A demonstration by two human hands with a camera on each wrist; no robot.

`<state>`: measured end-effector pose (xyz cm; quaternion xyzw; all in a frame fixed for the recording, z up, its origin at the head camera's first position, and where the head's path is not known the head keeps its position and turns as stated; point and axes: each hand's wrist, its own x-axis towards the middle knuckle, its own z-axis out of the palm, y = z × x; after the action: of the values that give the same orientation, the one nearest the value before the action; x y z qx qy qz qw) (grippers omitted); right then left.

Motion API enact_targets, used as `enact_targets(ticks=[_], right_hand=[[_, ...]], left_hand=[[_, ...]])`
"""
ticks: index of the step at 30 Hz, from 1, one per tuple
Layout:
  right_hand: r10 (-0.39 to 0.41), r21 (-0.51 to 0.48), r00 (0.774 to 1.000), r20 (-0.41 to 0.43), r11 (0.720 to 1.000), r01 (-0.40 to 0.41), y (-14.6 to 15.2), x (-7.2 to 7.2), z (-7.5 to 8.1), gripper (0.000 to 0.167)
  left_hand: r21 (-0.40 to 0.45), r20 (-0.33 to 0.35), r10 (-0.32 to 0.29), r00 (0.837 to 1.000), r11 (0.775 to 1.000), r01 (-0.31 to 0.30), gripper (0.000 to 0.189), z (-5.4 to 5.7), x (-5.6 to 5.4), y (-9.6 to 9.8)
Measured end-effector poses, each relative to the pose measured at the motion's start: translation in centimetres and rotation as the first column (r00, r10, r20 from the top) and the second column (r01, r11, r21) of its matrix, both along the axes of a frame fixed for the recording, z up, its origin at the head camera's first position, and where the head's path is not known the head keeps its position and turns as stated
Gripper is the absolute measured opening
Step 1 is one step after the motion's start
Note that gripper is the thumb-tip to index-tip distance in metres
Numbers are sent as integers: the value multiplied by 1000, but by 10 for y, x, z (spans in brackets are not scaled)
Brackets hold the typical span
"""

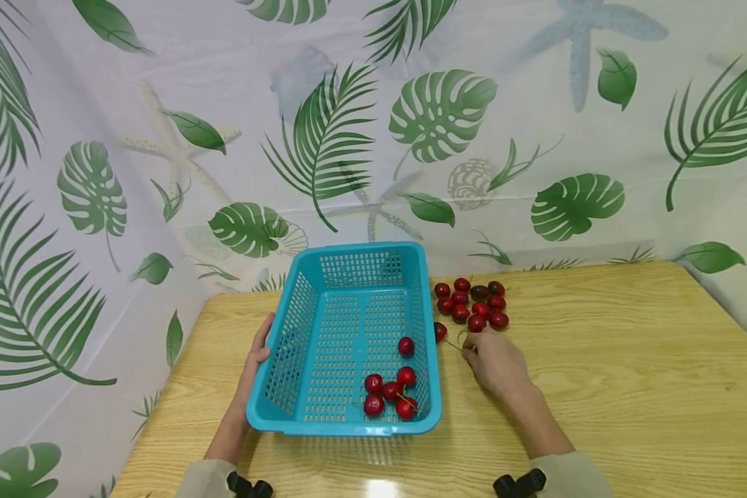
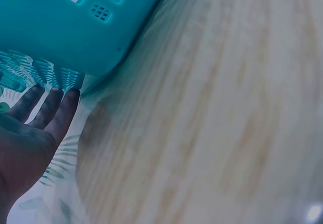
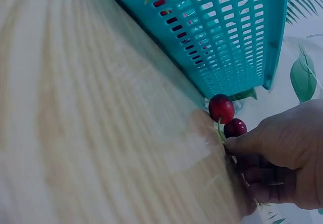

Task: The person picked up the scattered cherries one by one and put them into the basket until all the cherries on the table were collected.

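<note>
Right of the rectangular turquoise plastic basket (image 1: 348, 427), our right hand (image 1: 499, 365) pinches a round red cherry (image 1: 440, 333), partly rim-hidden, by its stem (image 3: 219, 127); our left hand (image 1: 252, 363), straight-fingered, touches the basket's left side.

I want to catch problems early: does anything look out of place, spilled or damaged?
Nothing looks clearly spilled or damaged. Slightly odd: one cherry at the back of the loose group, right of the basket, looks darker than most, perhaps riper or shaded; I can't tell.

Wood-grain table (image 1: 622, 366); behind it, white backdrop (image 1: 535, 131) printed with green leaves (image 1: 575, 204), pale starfish (image 1: 580, 41), shells (image 1: 471, 183).
</note>
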<state>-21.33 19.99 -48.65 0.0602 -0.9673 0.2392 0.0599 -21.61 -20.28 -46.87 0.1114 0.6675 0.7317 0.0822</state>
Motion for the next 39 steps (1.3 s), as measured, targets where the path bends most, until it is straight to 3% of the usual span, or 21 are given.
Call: enact_targets(ticks=[13, 19, 26, 32, 39], right_hand=[[18, 57, 999, -37, 998, -16, 1, -1, -6, 11], [13, -60, 1000, -23, 998, -14, 2, -1, -1, 13], [-13, -204, 999, -50, 979, 3, 2, -1, 11, 17], [-37, -283, 993, -114, 959, 3, 3, 1, 26, 18], [-49, -335, 977, -206, 942, -23, -2, 9, 42, 12]], left_hand=[[3, 5, -2, 1000, 1000, 2, 64, 0, 0, 0], [-10, -6, 3, 1000, 1000, -3, 64, -4, -2, -2], [-10, 3, 5, 1000, 1000, -5, 64, -2, -1, -2], [10, 14, -4, 1000, 1000, 4, 64, 3, 1, -1], [12, 17, -9, 1000, 1000, 9, 63, 1, 2, -1]])
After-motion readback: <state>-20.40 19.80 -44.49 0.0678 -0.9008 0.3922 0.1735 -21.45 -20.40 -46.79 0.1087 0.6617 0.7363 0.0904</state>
